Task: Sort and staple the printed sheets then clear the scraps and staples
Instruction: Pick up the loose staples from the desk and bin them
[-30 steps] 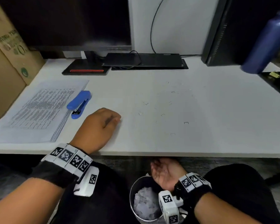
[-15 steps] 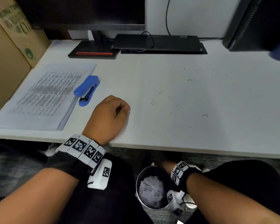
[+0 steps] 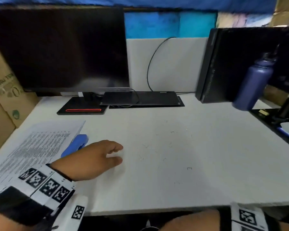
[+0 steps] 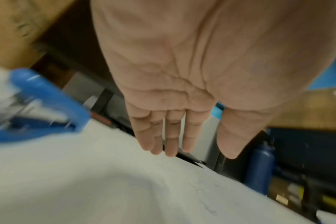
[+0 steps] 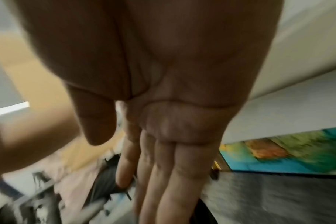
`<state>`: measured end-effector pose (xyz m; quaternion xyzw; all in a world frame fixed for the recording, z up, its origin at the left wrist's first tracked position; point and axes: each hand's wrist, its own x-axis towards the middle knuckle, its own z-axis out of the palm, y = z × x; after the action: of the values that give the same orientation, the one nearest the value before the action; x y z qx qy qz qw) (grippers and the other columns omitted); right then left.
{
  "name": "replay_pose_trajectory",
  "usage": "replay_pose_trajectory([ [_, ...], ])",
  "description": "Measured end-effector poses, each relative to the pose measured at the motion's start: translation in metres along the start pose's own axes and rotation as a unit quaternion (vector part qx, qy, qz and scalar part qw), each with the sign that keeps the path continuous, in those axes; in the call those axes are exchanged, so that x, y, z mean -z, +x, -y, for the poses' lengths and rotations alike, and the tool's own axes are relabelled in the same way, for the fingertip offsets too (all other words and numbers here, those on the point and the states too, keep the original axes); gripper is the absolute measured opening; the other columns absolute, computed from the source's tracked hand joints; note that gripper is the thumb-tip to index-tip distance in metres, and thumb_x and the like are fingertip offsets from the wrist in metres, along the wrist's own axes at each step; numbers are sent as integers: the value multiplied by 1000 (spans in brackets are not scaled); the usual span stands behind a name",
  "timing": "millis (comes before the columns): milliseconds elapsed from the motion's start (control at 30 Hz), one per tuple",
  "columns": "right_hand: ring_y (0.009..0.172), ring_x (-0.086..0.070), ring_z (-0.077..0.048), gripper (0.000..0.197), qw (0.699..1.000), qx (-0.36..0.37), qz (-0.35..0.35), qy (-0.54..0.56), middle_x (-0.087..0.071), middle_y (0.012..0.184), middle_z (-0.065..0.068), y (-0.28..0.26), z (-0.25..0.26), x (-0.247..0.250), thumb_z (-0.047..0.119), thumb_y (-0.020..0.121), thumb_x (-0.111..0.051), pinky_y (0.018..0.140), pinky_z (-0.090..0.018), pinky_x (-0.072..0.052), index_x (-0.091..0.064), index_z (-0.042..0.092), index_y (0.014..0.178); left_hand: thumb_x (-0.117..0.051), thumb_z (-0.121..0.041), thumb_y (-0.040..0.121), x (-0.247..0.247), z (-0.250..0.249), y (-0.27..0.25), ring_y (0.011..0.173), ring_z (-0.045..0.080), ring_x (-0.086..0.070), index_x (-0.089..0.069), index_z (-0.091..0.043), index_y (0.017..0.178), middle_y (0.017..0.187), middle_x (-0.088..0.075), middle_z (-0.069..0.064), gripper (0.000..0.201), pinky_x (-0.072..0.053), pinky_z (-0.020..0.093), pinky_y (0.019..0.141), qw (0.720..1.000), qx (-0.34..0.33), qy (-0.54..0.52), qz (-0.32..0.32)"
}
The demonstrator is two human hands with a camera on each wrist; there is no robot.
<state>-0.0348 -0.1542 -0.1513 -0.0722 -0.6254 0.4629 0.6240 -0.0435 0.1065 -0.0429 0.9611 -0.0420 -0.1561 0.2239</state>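
The left hand (image 3: 90,161) lies low over the near desk (image 3: 207,189), fingers straight and empty, likely poised to sweep the loose staples (image 3: 189,168) scattered to its right; the right hand (image 5: 163,106) hangs below the near edge, fingers extended, empty.

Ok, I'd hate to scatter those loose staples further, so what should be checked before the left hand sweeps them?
1. Left hand empty, fingers straight: ok.
2. Staples lie scattered on the desk to that hand's right, nothing between: ok.
3. Stapler apart from that hand: ok.
4. Right hand empty, fingers straight: ok.
5. Right hand placed at the desk edge to catch them: cannot tell.
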Motion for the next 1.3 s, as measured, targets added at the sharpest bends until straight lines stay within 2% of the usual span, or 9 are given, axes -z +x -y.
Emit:
replay_pose_trajectory([
  [33, 79, -52, 3, 38, 979, -164, -78, -95, -61, 117, -5, 40, 34, -30, 8, 106, -38, 73, -6, -45, -48, -8, 139, -51, -49, 100, 5, -6, 8, 129, 0, -47, -41, -39, 148, 144, -45, -21, 50, -35, 16, 102, 997, -4, 73, 1],
  [133, 93, -60, -8, 31, 743, -524, -282, -306, -63, 112, -1, 54, 102, -33, 25, 98, -50, 86, -22, -47, -60, 11, 123, -44, -48, 103, 7, -17, 45, 146, 15, -36, -18, -26, 160, 163, -27, -7, 67, -31, 29, 117, 983, 3, 183, 25],
  [333, 121, -56, -26, 36, 262, -672, -410, -558, -59, 133, -8, 21, 194, 51, 22, 102, -42, 101, -34, -45, -58, 8, 131, -34, -80, 85, -26, -44, 109, 156, 31, -9, 6, -21, 161, 169, 2, 12, 104, -14, 53, 124, 976, 96, 187, 47],
  [400, 127, -53, -27, 41, 179, -711, -394, -554, -54, 140, -11, 13, 201, 69, 21, 103, -38, 102, -29, -42, -53, 4, 136, -29, -86, 82, -40, -61, 109, 156, 31, 8, 11, -24, 160, 168, 17, 10, 107, -5, 57, 124, 975, 70, 192, 82],
  [700, 127, -52, -28, 55, 193, -700, -422, -543, -50, 144, -9, 2, 177, 164, 44, 98, -44, 96, -33, -41, -41, 11, 142, -39, -62, 98, -42, -55, 53, 154, 4, 5, 1, -26, 161, 166, 16, -15, 82, -13, 36, 125, 946, -172, 190, 197],
  [867, 141, -35, -32, 78, 175, -736, -358, -547, -32, 154, -11, 25, 139, 175, 65, 92, -37, 113, -46, -28, -36, 11, 148, -47, -54, 100, -22, -25, 49, 151, -6, -5, -22, -39, 158, 165, -5, -25, 66, -10, 28, 125, 974, -132, 120, 139],
  [1033, 150, -22, -23, 86, 328, -737, -256, -533, -6, 167, -2, 43, 123, 138, 72, 90, -37, 120, -44, -22, -25, 15, 154, -51, -31, 102, 15, -4, 101, 142, 20, -42, -37, -15, 151, 157, -40, 3, 54, -32, 33, 118, 992, -12, 123, 18],
  [1133, 147, -29, -23, 71, 388, -693, -335, -507, -26, 162, 1, 42, 145, 117, 57, 97, -43, 121, -39, -21, -34, 12, 152, -50, -33, 102, 30, 7, 146, 145, 27, -38, -28, -9, 154, 160, -33, 12, 62, -32, 37, 116, 988, 92, 122, -10],
  [1300, 133, -48, -29, 63, 168, -743, -379, -525, -50, 146, -10, -31, 211, 95, 53, 97, -42, 111, -39, -37, -46, 10, 143, -21, -81, 90, 12, 0, 193, 156, 25, 8, 6, -20, 161, 169, 12, 8, 98, -1, 55, 124, 982, 124, 136, 34],
])
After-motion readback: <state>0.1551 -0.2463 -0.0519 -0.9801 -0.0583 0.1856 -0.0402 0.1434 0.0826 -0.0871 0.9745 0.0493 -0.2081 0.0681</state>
